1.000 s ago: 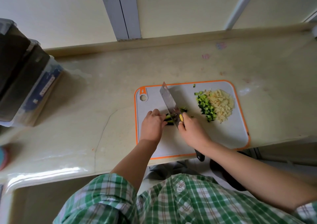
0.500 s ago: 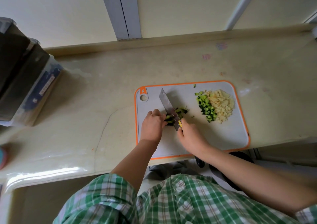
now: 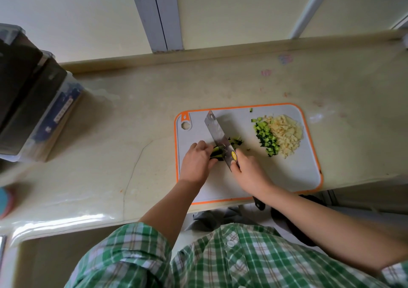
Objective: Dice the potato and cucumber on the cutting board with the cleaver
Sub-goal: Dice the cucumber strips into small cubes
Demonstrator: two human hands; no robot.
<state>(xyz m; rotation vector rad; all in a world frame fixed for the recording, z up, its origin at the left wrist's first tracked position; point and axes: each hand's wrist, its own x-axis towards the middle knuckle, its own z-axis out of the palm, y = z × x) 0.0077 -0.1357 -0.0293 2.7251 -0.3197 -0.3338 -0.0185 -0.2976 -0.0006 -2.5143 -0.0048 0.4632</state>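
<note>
Head cam, only view. L hand [image 3: 196, 163] sits on the near-left part of the cutting board [image 3: 293, 173], fingers curled down over a small bundle of cucumber strips [image 3: 217, 152], pinning them flat. R hand [image 3: 248, 173] is wrapped round the cleaver [image 3: 219, 137] up by the heel, and the black handle end pokes out under the wrist past the board's near edge. Key relation: the strips lie btwn the two hands, poking out from under the L fingertips toward the right, long axis approx left-right across the board. The blade's long axis runs from near-right to far-left, so it crosses the strips at a steep angle, edge down on them just beside the L fingers. L hand is the nearer one, touching the cucumber, while R reaches it only via the blade. Freshly cut bits [image 3: 235, 142] lie right of the blade. My read is that each next chop needs the L fingers to back off leftward ahead of the edge. Counts: 1 board, 1 cleaver, 2 hands, 1 bundle (no. of strips can't tell), 1 pile of diced cucumber [image 3: 266, 138] touching 1 pile of diced potato [image 3: 287, 135] at the far-right, 1 stray green piece [image 3: 251, 110] at the far edge. No whole potato seen, so potato looks done and cucumber nearly so. Board sits on a pale counter [image 3: 132, 122], and a dark container [image 3: 33, 102] is well apart at left.
</note>
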